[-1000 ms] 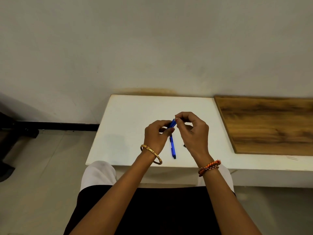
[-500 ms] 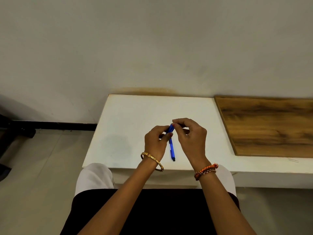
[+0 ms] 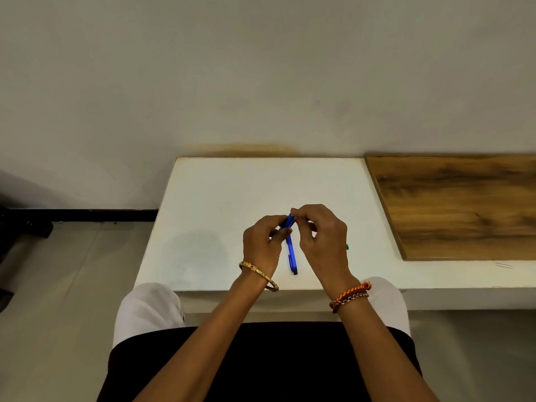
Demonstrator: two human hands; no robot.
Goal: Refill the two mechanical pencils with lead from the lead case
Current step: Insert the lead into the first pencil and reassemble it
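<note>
Gripping slim blue plastic mechanical pencil w/ left hand, thumb + fingers clamped on upper barrel, pencil held over white rectangular tabletop, dark end pointing toward person. Right hand fingertips pinched at pencil's far end; can't tell if holding lead. Small green item peeks out just right of right hand, mostly hidden. Wood-grain board at far right.

The blue pencil's upper end was hidden between both hands' fingers, and a green object showed only a sliver beside the right hand.
</note>
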